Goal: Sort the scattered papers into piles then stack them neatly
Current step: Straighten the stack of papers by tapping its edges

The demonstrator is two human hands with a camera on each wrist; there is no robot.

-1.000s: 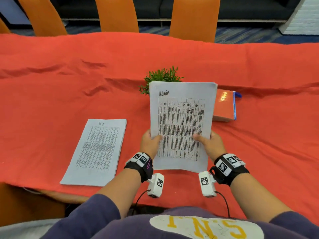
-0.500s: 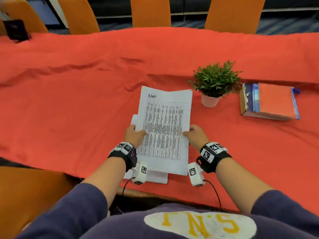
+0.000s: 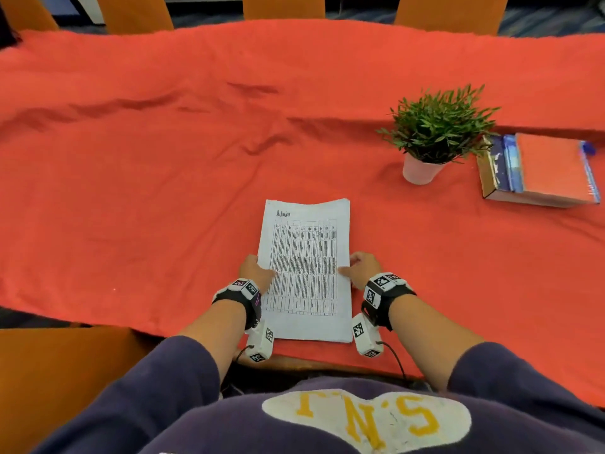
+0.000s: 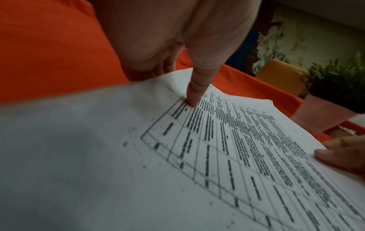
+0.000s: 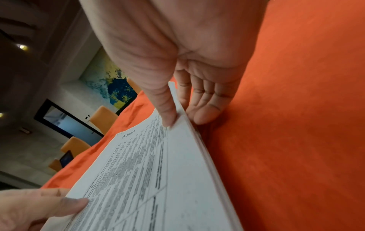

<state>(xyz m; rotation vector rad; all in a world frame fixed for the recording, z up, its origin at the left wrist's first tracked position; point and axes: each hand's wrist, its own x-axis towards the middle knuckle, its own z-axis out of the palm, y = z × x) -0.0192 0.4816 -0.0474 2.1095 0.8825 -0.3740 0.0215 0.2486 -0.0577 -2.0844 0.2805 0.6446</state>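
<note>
A stack of printed papers (image 3: 306,267) lies on the red tablecloth (image 3: 163,191) near the front edge, the top sheet headed "Admin". My left hand (image 3: 262,270) grips its left edge, thumb (image 4: 192,101) pressed on the print and fingers curled under the margin. My right hand (image 3: 352,267) pinches the right edge, thumb (image 5: 168,121) on top and fingers (image 5: 203,115) beneath against the cloth. The right wrist view shows several sheet edges (image 5: 199,148) lined up. No other loose paper shows.
A potted plant (image 3: 432,136) in a white pot stands at the right, with a pile of books (image 3: 540,172) beside it. Orange chairs (image 3: 284,6) line the far side and one (image 3: 59,371) sits near my left. Wrinkles cross the cloth.
The Admin sheets went from held up to down and left onto the other pile. They sat askew on it half a second ago and now cover it flush.
</note>
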